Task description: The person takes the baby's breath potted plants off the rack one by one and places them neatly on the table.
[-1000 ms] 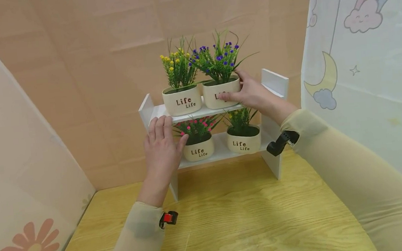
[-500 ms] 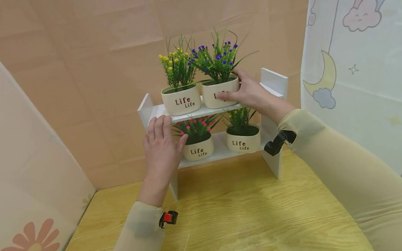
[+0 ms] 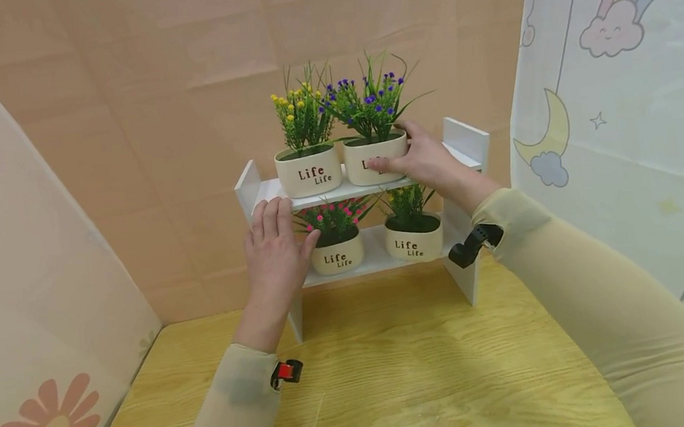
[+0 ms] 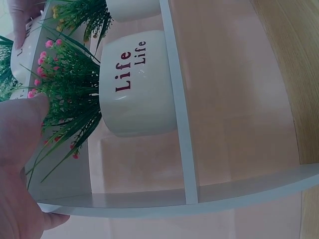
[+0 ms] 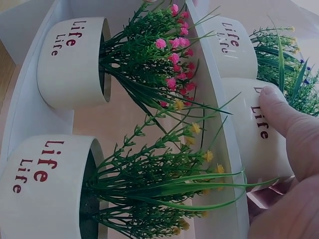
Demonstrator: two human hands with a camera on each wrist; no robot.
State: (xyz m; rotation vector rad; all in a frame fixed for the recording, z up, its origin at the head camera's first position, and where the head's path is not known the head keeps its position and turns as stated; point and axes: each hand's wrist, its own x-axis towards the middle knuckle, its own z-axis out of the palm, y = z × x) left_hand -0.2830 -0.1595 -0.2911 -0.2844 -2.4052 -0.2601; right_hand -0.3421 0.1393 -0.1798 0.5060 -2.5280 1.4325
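Observation:
A white two-tier shelf (image 3: 376, 258) carries several cream flowerpots lettered "Life". My right hand (image 3: 431, 158) holds the pot of purple flowers (image 3: 357, 158) on the upper tier, its thumb across the front lettering and its fingers behind the right end. This pot stands close beside the pot of yellow flowers (image 3: 308, 176). At the shelf's left front corner, my left hand (image 3: 272, 253) grips the upper board and upright; in the left wrist view a fingertip (image 4: 57, 219) shows outside the upright. Its thumb is by the pink-flowered pot (image 3: 336, 255) below.
Another yellow-flowered pot (image 3: 414, 242) stands at the right of the lower tier. The shelf is on a wood-grain table (image 3: 404, 371). Behind it hangs an orange-beige backdrop (image 3: 178, 153), with patterned panels at both sides, including a rainbow panel (image 3: 641, 214).
The pots and both hands keep their places, and the right hand still holds the purple-flowered pot. Only a slight shift of the head view and right forearm shows.

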